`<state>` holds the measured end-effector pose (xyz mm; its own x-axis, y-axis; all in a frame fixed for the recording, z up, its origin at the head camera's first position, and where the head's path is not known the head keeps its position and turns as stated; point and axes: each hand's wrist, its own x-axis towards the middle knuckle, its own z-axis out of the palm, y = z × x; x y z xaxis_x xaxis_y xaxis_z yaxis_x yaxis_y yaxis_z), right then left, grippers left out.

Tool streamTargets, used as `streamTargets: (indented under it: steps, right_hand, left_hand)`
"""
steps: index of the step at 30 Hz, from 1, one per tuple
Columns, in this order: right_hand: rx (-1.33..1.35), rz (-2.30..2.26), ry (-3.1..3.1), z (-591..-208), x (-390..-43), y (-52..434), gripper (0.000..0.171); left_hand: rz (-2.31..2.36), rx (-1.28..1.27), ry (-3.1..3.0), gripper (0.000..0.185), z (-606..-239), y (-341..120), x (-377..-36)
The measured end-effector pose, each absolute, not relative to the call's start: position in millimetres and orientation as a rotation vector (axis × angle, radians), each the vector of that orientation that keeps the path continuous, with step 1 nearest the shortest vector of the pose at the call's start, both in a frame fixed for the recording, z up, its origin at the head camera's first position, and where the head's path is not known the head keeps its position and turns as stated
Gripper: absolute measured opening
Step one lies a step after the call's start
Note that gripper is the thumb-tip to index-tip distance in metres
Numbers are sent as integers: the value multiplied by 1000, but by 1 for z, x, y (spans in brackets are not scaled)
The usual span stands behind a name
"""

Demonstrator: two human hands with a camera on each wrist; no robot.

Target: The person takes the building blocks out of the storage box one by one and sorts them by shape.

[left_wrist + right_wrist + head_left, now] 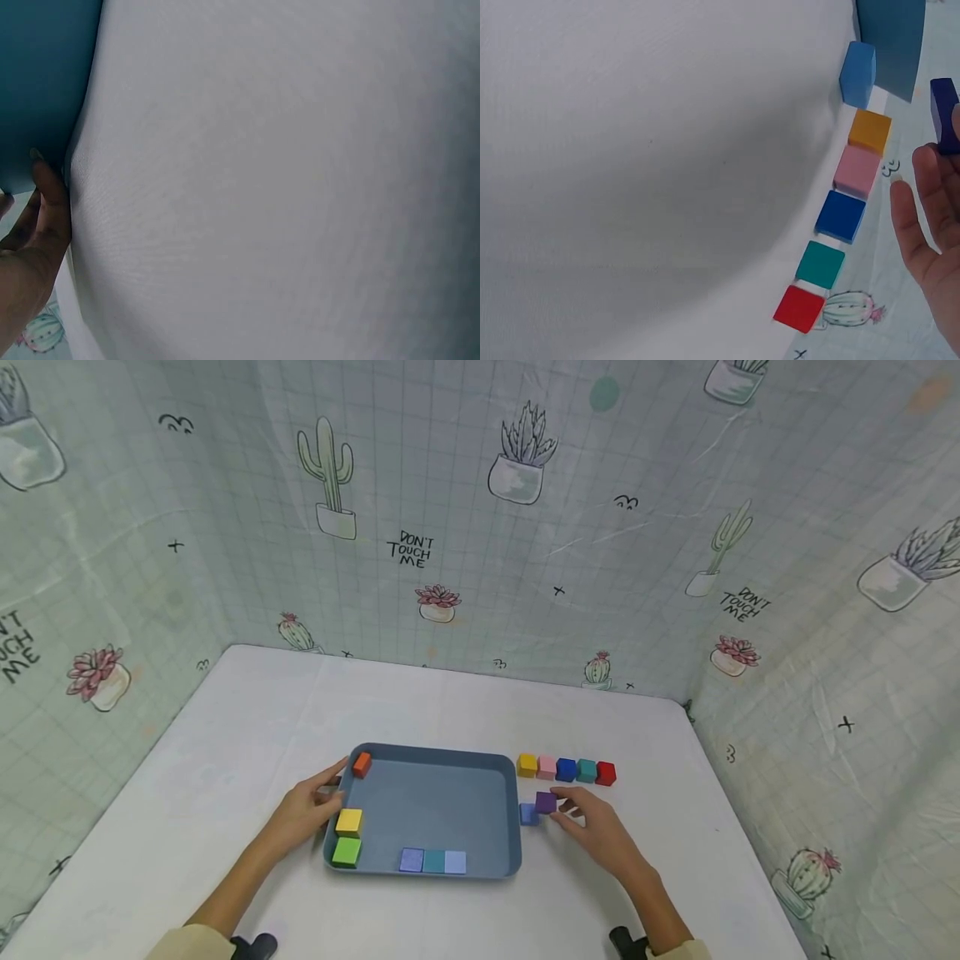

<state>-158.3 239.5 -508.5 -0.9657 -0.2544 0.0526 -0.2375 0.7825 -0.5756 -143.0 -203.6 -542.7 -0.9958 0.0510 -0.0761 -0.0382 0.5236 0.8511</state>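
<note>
A grey-blue tray (pixel 442 802) lies mid-table. An orange cube (pixel 362 764) sits in its far left corner, and a yellow cube (pixel 348 821) and a green cube (pixel 347 852) lie along its left wall. Three cubes in lilac, teal and pale blue (pixel 434 861) line the near wall. My left hand (pixel 324 800) rests with straight fingers (pixel 46 187) against the tray's left wall (pixel 41 75). My right hand (pixel 564 806) pinches a purple cube (pixel 546 802) just right of the tray, beside a light blue cube (pixel 528 814) on the table. In the right wrist view the purple cube (pixel 943 112) sits at my fingertips (pixel 904 199).
A row of yellow, pink, blue, teal and red cubes (pixel 566 769) stands on the white table right of the tray's far corner; the same row (pixel 841 216) shows in the right wrist view. Cactus-print fabric walls (pixel 480 527) close in the table at the back and both sides.
</note>
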Motion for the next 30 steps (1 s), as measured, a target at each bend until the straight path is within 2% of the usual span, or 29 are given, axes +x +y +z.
streamTargets:
  steps: [22,30]
  right_hand:
    - [-296,-711,2909,-522,-163,248,38]
    - [-353,-625,2923,-526,-166,249,38]
  left_hand:
    - [1484,36,2679,59,-542,-204,-144]
    - [1483,40,2671,59,-543,-204,-144]
